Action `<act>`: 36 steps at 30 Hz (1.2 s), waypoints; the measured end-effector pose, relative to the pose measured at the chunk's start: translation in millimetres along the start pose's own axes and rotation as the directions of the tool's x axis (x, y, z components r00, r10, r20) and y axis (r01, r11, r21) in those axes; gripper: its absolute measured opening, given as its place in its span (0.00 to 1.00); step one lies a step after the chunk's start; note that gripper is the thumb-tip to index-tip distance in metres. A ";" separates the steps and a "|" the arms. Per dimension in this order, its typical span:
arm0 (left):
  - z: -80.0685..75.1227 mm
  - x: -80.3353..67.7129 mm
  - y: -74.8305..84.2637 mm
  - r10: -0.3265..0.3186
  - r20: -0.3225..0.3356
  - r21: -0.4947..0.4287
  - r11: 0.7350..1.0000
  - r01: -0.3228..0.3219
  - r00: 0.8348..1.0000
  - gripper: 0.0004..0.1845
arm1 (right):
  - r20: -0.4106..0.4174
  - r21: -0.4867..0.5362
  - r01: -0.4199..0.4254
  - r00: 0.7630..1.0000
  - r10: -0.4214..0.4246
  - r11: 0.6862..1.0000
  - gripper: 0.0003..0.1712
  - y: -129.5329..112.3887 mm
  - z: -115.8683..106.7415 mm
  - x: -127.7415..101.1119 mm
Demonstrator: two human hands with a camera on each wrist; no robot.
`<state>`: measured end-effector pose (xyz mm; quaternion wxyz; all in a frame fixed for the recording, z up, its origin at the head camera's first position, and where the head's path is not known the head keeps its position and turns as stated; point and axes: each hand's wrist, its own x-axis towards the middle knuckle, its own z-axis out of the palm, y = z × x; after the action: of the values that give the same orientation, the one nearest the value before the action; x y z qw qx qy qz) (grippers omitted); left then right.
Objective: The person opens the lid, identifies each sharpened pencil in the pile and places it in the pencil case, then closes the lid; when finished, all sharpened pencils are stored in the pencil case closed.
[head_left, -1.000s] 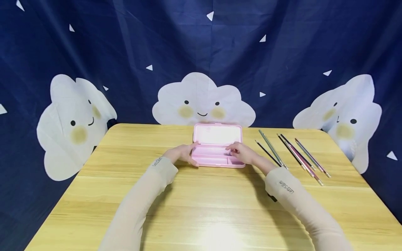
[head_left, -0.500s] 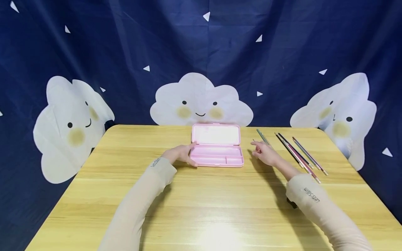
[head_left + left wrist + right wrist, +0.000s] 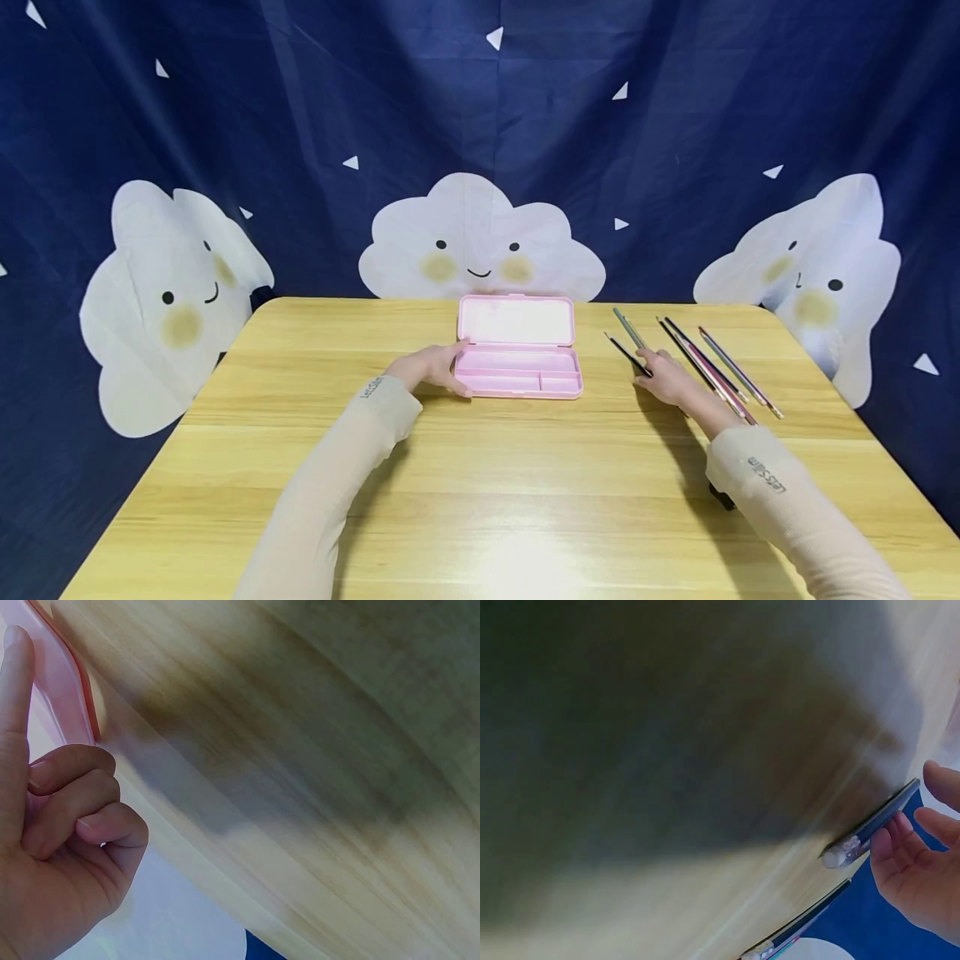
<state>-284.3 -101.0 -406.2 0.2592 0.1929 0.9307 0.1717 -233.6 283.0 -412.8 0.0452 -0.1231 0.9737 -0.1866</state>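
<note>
A pink pencil case (image 3: 498, 383) lies with its lid (image 3: 517, 322) raised toward the backdrop, its compartments bare. At its left end my left hand (image 3: 431, 367) holds it, one digit at the hinge side and another at the front corner. In the left wrist view, one long digit lies along the pink edge while other fingers curl. My right hand (image 3: 666, 379) is over the near ends of a black pencil (image 3: 624, 353) and a grey-green pencil (image 3: 628, 327). In the right wrist view its fingers touch a dark pencil (image 3: 881, 817), thumb and index finger apart.
Several more pencils (image 3: 705, 364) lie loosely spread to the right of my right hand. The wooden table (image 3: 480, 475) ends at a dark blue backdrop (image 3: 420, 100) printed with smiling clouds.
My right hand has moved from inside the case rightward to the pencils, then lowered to the black pencil's near end. My left hand has stayed at the case's left end.
</note>
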 end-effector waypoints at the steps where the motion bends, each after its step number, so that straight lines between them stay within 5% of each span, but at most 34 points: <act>1: 0.3 0.4 -0.4 -0.002 0.003 0.000 1.000 0.002 1.000 0.62 | 0.007 -0.009 -0.004 1.000 0.004 1.000 0.29 0.3 0.6 -0.4; 22: 1.5 -3.7 2.2 -0.006 -0.005 0.006 1.000 0.006 1.000 0.58 | 0.015 -0.067 0.059 0.998 -0.059 0.996 0.27 -1.5 10.6 0.7; 30: 1.3 -4.4 3.7 -0.017 -0.004 0.005 1.000 0.017 1.000 0.58 | -0.095 0.000 0.114 0.989 -0.113 0.994 0.29 -9.3 5.6 10.8; 36: 0.6 -4.3 3.6 -0.013 -0.013 0.013 1.000 0.014 1.000 0.58 | -0.193 -0.021 0.216 0.957 -0.216 0.976 0.27 -21.6 4.1 21.8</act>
<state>-279.6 -99.7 -403.3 0.2533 0.1872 0.9346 0.1652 -249.4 256.6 -409.4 -0.0706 -0.2099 0.9541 -0.2014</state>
